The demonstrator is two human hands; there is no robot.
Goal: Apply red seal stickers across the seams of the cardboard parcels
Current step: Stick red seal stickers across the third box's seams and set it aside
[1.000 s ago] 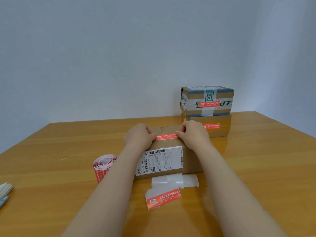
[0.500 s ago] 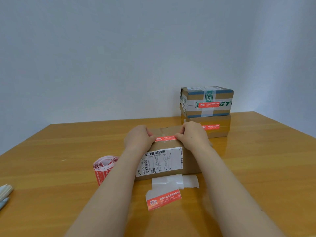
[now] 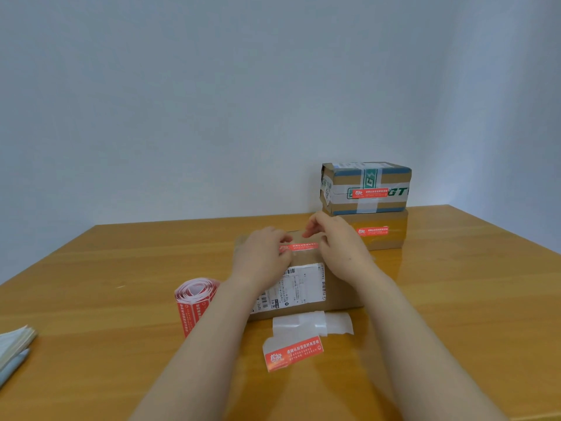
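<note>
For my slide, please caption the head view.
Left hand touches a red seal sticker on a cardboard parcel; right hand beside it.

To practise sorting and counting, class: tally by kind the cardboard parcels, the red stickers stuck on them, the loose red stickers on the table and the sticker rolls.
Cardboard parcels: 3
Red stickers stuck on parcels: 3
Loose red stickers on the table: 1
Sticker rolls: 1
Total: 8
</note>
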